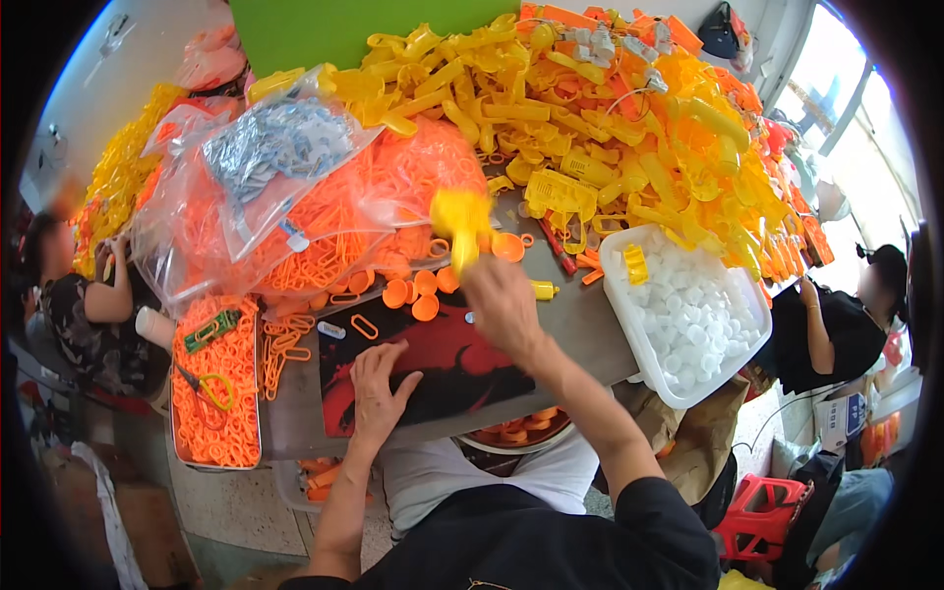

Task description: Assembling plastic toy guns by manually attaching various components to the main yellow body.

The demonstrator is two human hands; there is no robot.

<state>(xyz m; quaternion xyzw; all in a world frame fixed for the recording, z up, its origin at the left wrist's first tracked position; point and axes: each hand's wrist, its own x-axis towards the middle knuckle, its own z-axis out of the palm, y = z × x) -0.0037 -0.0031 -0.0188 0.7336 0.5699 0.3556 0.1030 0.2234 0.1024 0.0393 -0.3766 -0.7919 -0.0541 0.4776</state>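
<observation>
Right now the worker's right hand is closed on the lower end of a yellow plastic piece, holding it up over the far edge of the dark, red-patterned mat. The piece is blurred, so I can't make out its exact shape, only a broad top and a narrower stem. That forearm slants in from the mat's near right corner, the back of the hand facing up. The left hand holds nothing; it lies palm down on the left part of the mat, fingers loosely stretched forward, thumb standing apart.

Just beyond the mat sit small, smooth orange cups, round and hollow. Farther back, a crinkled clear bag lies over a tangle of thin orange loops, and behind the mat to the right rises a heap of glossy, translucent yellow parts. Left of the mat, a tray brims with small orange links, yellow-handled scissors on top. To its right, a white plastic tub holds milky, rounded caps.
</observation>
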